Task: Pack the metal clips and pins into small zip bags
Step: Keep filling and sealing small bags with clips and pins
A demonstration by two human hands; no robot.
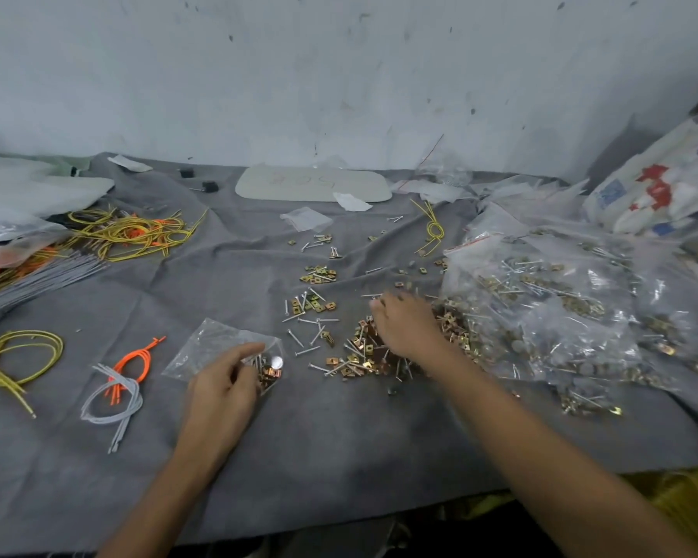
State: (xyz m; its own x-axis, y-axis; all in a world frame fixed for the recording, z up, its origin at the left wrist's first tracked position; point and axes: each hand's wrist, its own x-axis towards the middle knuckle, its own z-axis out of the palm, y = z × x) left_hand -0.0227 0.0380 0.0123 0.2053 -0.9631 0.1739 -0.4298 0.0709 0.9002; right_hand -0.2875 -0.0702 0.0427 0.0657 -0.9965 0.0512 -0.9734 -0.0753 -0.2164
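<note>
A small clear zip bag (208,346) lies on the grey cloth (339,449) with a few brass clips, pins and a round silver piece inside. My left hand (222,384) holds it at its mouth, fingers curled onto the plastic. My right hand (403,326) reaches into the loose pile of brass clips and pins (363,356), palm down with fingers bent; whether it holds a piece is hidden. More clips and pins (311,304) lie scattered beyond.
Large clear bags of packed clips and pins (561,308) fill the right side. Yellow, orange and grey cords (121,235) lie at the left, with small bundles (117,380) near the front. A pale flat board (313,185) rests by the wall.
</note>
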